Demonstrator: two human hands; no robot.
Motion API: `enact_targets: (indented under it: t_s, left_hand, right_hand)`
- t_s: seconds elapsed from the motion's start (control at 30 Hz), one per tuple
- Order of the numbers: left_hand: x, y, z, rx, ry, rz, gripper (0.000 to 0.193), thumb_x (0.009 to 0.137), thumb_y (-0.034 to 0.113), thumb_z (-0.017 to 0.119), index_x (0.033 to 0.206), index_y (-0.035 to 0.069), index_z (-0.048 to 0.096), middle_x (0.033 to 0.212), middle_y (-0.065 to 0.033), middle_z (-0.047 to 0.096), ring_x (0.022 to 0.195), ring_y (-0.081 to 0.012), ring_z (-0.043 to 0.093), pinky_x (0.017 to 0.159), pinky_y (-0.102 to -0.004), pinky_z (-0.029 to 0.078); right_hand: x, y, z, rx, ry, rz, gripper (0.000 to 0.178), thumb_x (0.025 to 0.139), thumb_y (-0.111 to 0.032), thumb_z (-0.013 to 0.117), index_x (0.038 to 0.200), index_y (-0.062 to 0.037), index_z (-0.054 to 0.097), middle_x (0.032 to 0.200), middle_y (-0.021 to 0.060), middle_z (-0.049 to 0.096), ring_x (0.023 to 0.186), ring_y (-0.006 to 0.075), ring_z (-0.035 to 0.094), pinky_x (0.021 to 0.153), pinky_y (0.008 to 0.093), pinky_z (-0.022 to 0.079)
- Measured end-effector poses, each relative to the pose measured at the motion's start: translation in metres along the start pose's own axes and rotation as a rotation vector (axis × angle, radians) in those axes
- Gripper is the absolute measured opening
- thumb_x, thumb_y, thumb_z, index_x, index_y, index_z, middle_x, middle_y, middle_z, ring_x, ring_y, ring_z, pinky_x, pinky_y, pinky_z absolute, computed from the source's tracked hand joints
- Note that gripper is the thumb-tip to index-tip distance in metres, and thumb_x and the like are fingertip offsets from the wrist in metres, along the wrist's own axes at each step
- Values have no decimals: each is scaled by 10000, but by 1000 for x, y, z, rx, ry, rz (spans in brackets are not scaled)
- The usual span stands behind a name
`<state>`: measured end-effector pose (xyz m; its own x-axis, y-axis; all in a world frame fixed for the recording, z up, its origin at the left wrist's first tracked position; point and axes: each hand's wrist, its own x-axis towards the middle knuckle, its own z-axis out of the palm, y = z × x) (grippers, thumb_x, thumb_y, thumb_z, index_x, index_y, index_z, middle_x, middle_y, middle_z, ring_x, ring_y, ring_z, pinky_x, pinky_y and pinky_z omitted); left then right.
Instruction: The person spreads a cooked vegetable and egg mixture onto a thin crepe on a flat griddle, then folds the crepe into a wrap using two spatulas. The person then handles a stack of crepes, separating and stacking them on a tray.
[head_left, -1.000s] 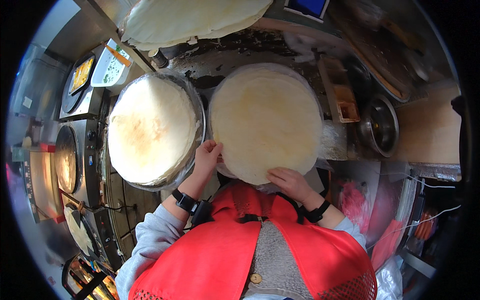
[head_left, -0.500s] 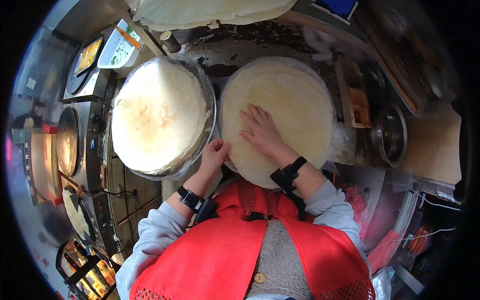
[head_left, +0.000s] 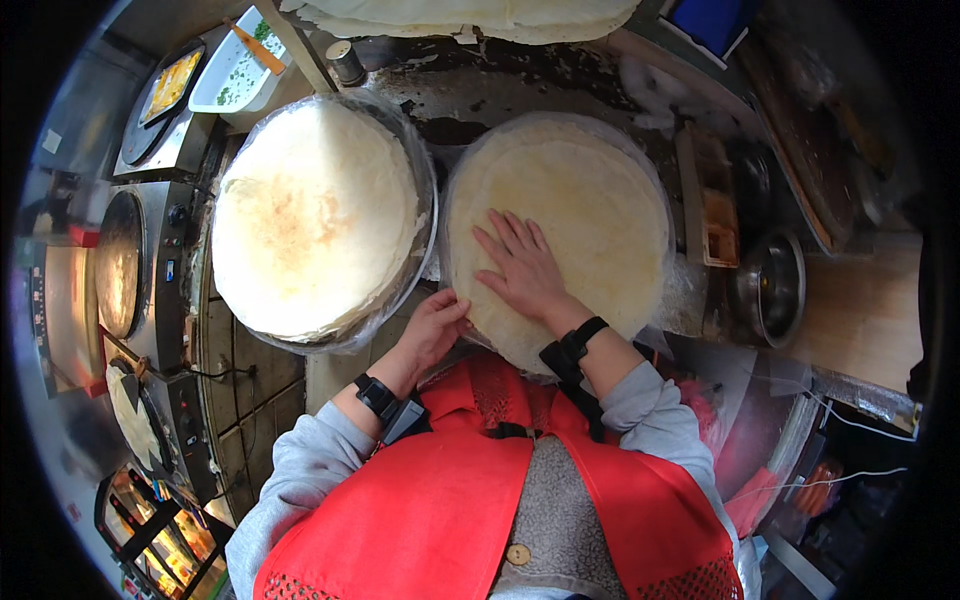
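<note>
Your right hand [head_left: 525, 270] lies palm down and wide, fingers spread, on the top of the right-hand stack of round flatbreads [head_left: 595, 225], left of its middle. Your left hand [head_left: 436, 328] is at the lower left edge of that same stack, thumb and fingertips drawn narrow together; whether a sheet's rim is caught between them, you cannot tell from this view. The stack sits directly in front of you, with clear plastic film [head_left: 672, 240] showing around its border.

Just beside it, to your left, is a second stack of flatbreads [head_left: 310, 225], browned in patches at the centre and brightly lit, also edged with film. More pale sheets [head_left: 470, 18] lie beyond both stacks, past a dark stretch of counter [head_left: 560, 78], where a small cylindrical can [head_left: 346, 64] stands near the left stack.

Farther to your left, a white tub [head_left: 242, 104] contains chopped greens, with an orange-brown utensil [head_left: 258, 48] across it. Next to it is a tray of yellow food [head_left: 172, 86], and nearer you a round griddle [head_left: 118, 265]. On your right are a long compartmented box [head_left: 690, 185] and a metal bowl [head_left: 799, 275]. You wear a black watch [head_left: 376, 398] on your left wrist.
</note>
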<state>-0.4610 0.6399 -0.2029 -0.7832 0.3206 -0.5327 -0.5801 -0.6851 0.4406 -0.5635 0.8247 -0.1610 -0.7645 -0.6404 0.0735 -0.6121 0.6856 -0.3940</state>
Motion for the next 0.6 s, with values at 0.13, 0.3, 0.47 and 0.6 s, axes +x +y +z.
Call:
enact_targets:
  t_s: [0.13,0.3,0.47,0.6]
  left_hand:
    - [5,-7,4,-223,-164,-20,298,892,135,622,1183,88,576,1139,-37,626,1063,-187,582,920,-374,463]
    - [2,-4,8,-287,-179,-87,290,905,140,593,1192,108,571,1087,-24,622,942,-152,581,733,-291,458]
    - [-2,20,6,164,17,-141,129,897,125,560,1010,69,581,786,-21,569,605,-117,531,445,-206,329]
    - [7,28,6,515,126,-162,114,882,119,519,903,22,575,604,-27,509,450,-113,470,382,-232,318]
  right_hand:
    - [0,2,-1,40,-18,13,610,878,-438,533,1407,-165,399,1492,116,305,1378,309,261,1137,469,159]
    - [0,2,0,24,-42,5,630,871,-443,542,1419,-177,381,1499,106,296,1382,302,256,1144,467,141]
    - [1,-1,3,-7,-49,25,645,860,-439,562,1420,-178,376,1499,111,287,1386,306,244,1136,482,152]
    - [4,-7,8,-29,-22,38,649,857,-448,570,1420,-186,380,1496,113,290,1385,307,245,1133,491,152]
